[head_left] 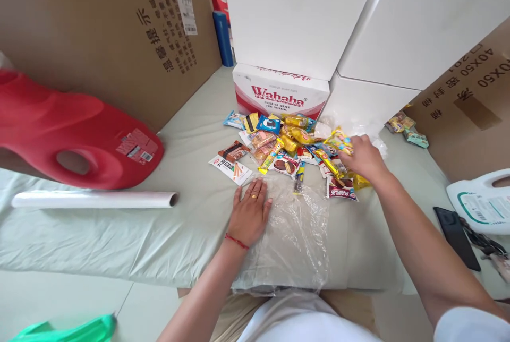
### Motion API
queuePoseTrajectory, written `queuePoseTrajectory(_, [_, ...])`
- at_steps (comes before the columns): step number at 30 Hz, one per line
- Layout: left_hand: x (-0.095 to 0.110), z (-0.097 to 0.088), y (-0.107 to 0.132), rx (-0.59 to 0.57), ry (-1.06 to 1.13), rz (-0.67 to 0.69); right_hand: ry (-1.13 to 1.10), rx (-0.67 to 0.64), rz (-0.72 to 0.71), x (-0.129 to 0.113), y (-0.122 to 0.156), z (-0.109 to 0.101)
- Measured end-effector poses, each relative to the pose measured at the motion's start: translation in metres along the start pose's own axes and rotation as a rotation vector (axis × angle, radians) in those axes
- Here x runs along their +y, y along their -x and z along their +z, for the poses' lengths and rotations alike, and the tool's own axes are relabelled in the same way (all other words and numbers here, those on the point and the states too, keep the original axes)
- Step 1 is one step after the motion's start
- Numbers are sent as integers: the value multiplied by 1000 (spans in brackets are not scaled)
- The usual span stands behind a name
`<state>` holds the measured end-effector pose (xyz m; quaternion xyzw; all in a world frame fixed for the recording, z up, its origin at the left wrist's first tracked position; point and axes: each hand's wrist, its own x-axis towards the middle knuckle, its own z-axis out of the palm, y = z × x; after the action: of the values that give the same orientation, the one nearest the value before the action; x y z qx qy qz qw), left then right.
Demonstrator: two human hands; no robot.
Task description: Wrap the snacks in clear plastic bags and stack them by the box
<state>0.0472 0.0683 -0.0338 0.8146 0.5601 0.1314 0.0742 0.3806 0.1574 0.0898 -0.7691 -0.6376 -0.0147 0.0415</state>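
Observation:
My left hand (250, 209) lies flat, fingers out, on the edge of a clear plastic bag (297, 241) spread over the cloth. Beyond its fingertips is a white snack packet (230, 170) with an orange-brown wrapper (234, 151) behind it. My right hand (365, 157) is closed on a yellow snack packet (338, 139) at the right side of a heap of wrapped snacks. In the heap are a chocolate pie packet (285, 163), a yellow stick wrapper (271, 156) and a blue packet (269, 124). Another chocolate pie packet (341, 188) lies below my right hand.
A Wahaha carton (281, 92) and white boxes (295, 18) stand behind the heap. Brown cartons (107, 28) flank both sides. At left lie a red jug (79, 135) and a roll of film (95, 199). A white bottle (482, 201) and black phone (456, 237) lie at right.

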Motion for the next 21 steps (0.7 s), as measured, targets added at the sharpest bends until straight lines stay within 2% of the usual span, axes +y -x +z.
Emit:
queuePoseTrajectory(2, [0,-1,-1,-8,25,-7,-184,14,-16,4,29,-1])
queuePoseTrajectory(5, [0,-3,-1,-14,66,-27,-422,-94,-291,-17,82,12])
queuePoseTrajectory(7, [-3,-5,-1,-19,113,-46,-449,-81,-494,-40,114,26])
queuePoseTrajectory(9, [-6,-6,-1,-22,194,-66,-394,-54,-625,-63,137,41])
queuePoseTrajectory(11, [-10,-7,0,-10,284,-84,-298,-81,-711,-77,149,54])
queuePoseTrajectory(14, [-14,-7,1,6,341,-101,-214,-125,-791,-85,154,71])
queuePoseTrajectory(17, [-13,-6,1,-7,315,-101,-226,-111,-780,-88,159,78])
queuePoseTrajectory(21, [-9,-5,-1,-12,273,-90,-200,-147,-735,-101,168,76])
